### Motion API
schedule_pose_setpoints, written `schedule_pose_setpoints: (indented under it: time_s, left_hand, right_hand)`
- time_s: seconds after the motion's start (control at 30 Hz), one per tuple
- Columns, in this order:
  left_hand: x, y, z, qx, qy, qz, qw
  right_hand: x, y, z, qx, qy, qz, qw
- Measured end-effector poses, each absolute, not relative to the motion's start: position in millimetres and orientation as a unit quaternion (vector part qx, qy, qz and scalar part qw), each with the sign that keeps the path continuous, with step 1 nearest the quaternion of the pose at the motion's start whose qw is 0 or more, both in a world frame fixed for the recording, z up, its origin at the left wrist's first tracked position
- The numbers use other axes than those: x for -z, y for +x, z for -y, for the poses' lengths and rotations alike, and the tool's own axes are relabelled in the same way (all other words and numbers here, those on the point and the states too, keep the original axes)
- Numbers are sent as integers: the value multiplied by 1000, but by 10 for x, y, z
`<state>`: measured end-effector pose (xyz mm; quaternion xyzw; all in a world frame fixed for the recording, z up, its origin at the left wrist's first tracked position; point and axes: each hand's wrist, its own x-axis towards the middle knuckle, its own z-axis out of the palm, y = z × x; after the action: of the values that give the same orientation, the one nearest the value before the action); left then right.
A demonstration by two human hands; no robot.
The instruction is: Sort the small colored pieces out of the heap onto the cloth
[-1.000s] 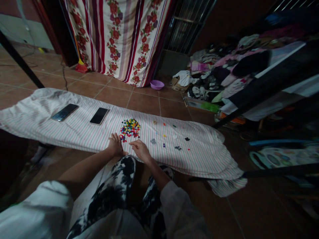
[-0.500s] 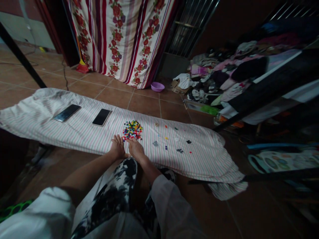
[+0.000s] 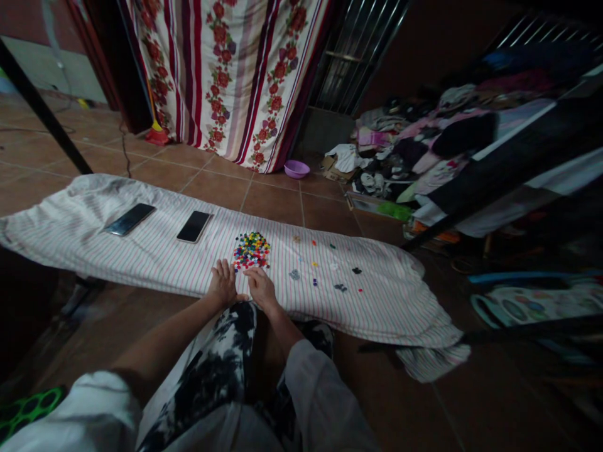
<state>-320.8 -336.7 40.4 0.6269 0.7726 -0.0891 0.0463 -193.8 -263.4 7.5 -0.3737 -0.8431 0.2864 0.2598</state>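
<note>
A heap of small many-coloured bead-like pieces (image 3: 252,249) lies on the striped cloth (image 3: 155,263). My left hand (image 3: 223,284) rests flat on the cloth at the heap's near left side, fingers stretched out and holding nothing. Just below the heap, my right hand (image 3: 262,289) is curled with its fingertips drawn together toward the left; anything between them is too small to make out. To the right sit little single-colour groups: grey pieces (image 3: 294,274), dark grey pieces (image 3: 340,287), black pieces (image 3: 357,270), purple pieces (image 3: 315,282) and yellow pieces (image 3: 315,264).
Two phones, a dark phone (image 3: 130,220) and a light-edged phone (image 3: 195,226), lie left of the heap. Beyond the cloth are a purple basin (image 3: 296,169), a floral curtain (image 3: 245,81) and piled clothes (image 3: 414,138). A dark bar (image 3: 47,110) slants at left.
My right hand has drawn back slightly from the heap's near edge, its fingers now more curled. My left hand stays flat beside the heap. The view has tilted a little.
</note>
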Motion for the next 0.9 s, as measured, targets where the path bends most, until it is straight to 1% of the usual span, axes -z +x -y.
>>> schedule_pose_setpoints:
  time_s: [0.3, 0.47, 0.53, 0.7, 0.9]
  left_hand:
    - [-81, -3390, 3575, -90, 640, -763, -5]
    - [-167, -3415, 3623, -178, 598, -782, 12]
    - [-268, -3396, 3582, -187, 565, -803, 22]
    - [-476, -3358, 3386, -149, 533, -831, 57]
    - [-482, -3387, 3197, -152, 521, -830, 128]
  right_hand:
    - [-109, -1921, 2605, -312, -377, 826, 279]
    - [-100, -1910, 2590, -324, -377, 823, 277]
    - [-95, -1908, 2585, -325, -376, 821, 280]
    - [-85, -1905, 2577, -317, -371, 826, 283]
    - [-75, -1911, 2576, -314, -373, 826, 283]
